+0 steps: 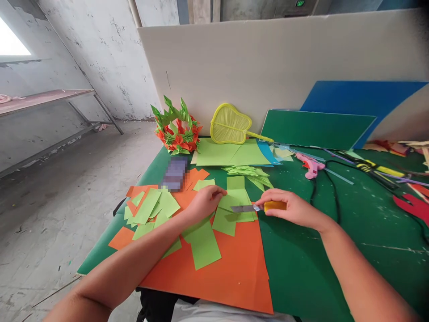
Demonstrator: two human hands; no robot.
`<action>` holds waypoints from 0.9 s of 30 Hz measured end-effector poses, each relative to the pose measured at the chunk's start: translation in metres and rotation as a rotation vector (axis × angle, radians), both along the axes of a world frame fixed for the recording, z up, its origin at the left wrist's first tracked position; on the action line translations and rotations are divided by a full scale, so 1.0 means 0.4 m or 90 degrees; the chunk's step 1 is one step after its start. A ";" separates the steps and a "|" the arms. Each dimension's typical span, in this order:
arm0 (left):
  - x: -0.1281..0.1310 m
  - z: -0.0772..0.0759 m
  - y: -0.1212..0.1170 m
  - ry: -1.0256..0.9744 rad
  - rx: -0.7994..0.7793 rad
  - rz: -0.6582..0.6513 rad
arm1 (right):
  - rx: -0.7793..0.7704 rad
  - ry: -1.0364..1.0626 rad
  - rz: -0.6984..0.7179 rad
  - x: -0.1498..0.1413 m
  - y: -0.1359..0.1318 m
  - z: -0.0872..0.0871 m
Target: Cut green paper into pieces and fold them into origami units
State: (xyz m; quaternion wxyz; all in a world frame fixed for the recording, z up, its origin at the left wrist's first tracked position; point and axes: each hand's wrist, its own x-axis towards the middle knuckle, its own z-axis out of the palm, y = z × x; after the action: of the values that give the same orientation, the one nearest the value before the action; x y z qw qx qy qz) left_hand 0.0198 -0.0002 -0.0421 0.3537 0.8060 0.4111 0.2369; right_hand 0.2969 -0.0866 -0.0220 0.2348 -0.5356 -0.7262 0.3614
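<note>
My right hand (pixel 284 206) is closed around the yellow handle of a utility knife (pixel 243 208), its blade pointing left over light green paper. My left hand (pixel 208 199) is closed, its fingertips pinched at the left edge of a piece of green paper (pixel 236 197); the exact grip is partly hidden. Other green paper rectangles (pixel 205 246) lie beneath and in front of the hands. Under them spreads a large orange sheet (pixel 241 264). To the left, a loose heap of cut green pieces (pixel 147 206) overlaps orange scraps (pixel 121 238).
Behind the hands are folded green paper pieces (pixel 250 173), larger green sheets (pixel 228 152), a folded-paper basket-like piece (pixel 177 134) and a yellow fan (pixel 231 125). A pink glue gun (pixel 310 165) with a black cord lies right. A blurred dark rectangle (pixel 174 173) sits left on the green table (pixel 301 268).
</note>
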 end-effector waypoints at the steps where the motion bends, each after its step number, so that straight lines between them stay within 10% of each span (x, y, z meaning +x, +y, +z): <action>1: 0.000 -0.001 0.002 -0.008 -0.032 0.009 | -0.014 0.001 0.022 -0.001 -0.001 0.001; 7: 0.001 0.010 0.005 -0.104 -0.261 0.050 | -0.030 -0.005 0.029 0.001 0.000 -0.010; 16: 0.003 0.014 0.003 -0.135 -0.348 0.028 | 0.024 -0.046 -0.038 0.004 0.007 -0.023; 27: -0.002 -0.012 -0.014 0.076 0.111 -0.121 | -0.001 -0.100 -0.018 -0.012 -0.002 -0.018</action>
State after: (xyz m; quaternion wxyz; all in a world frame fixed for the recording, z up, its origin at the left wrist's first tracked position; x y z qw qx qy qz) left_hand 0.0191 -0.0056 -0.0471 0.2781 0.8816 0.3314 0.1886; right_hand 0.2921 -0.0872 -0.0290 0.1815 -0.5727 -0.7345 0.3155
